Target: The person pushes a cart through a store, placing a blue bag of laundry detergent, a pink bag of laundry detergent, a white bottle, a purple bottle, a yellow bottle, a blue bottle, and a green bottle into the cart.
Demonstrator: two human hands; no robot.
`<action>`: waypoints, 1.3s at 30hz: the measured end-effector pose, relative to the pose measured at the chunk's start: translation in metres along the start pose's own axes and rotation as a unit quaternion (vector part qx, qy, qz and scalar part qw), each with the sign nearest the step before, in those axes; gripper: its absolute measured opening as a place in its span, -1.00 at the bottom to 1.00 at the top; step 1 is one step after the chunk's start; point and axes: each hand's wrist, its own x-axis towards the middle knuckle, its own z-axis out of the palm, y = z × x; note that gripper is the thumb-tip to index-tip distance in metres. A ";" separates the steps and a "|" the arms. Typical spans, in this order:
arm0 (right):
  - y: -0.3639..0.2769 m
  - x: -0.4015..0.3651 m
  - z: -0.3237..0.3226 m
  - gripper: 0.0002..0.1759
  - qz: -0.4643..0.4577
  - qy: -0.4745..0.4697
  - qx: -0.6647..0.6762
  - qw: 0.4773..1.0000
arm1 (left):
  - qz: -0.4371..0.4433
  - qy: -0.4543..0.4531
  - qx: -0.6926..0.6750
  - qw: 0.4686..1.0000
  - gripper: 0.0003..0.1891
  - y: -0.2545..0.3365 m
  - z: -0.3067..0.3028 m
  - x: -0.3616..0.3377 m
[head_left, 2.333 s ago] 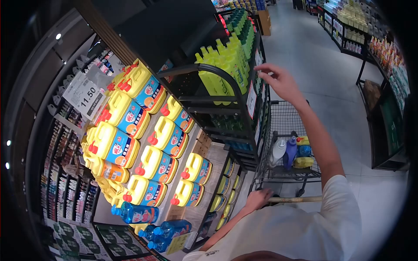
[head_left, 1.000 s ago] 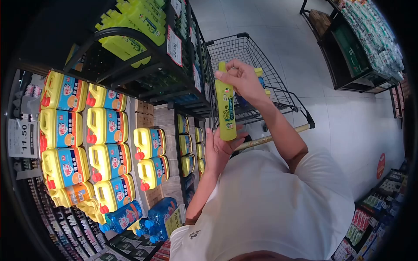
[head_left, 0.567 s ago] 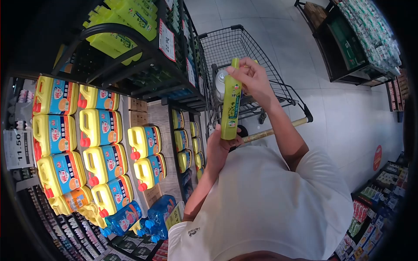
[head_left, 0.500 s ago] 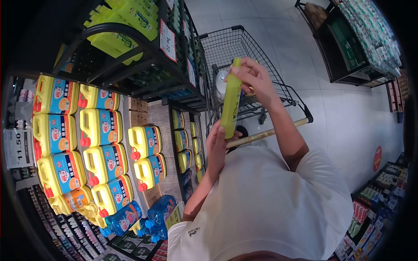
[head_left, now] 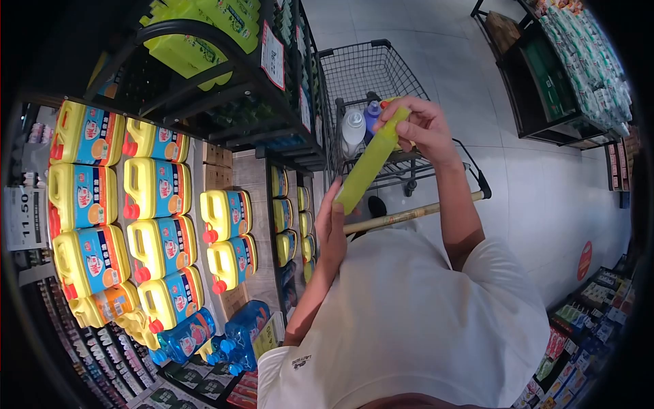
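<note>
A yellow-green plastic bottle (head_left: pixel 368 172) is held at a slant between both hands, above the handle end of the shopping cart (head_left: pixel 368 65). My right hand (head_left: pixel 424 129) grips its narrower upper end with thumb and fingers. Against its lower end my left hand (head_left: pixel 332 225) is closed, with the thumb on the near side. Inside the cart, just beyond the bottle, stand a white bottle (head_left: pixel 353 131) and a purple bottle (head_left: pixel 372 116). Something yellow and red beside them is partly hidden by my right hand.
To the left, shelves hold yellow jugs with blue labels (head_left: pixel 92 194) and blue jugs (head_left: pixel 246 328). Similar green bottles (head_left: pixel 204 41) fill a black rack (head_left: pixel 197 85) at upper left. Packaged goods (head_left: pixel 586 61) sit on a stand at upper right.
The green bottle has tilted further, its upper end swinging right with my right hand. The purple bottle in the cart now shows, and the view has shifted slightly.
</note>
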 end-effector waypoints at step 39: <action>0.429 -0.027 -0.159 -0.72 0.395 0.172 -0.516 0.740 | 0.037 0.003 0.611 0.791 -0.81 -0.085 -0.040 -0.024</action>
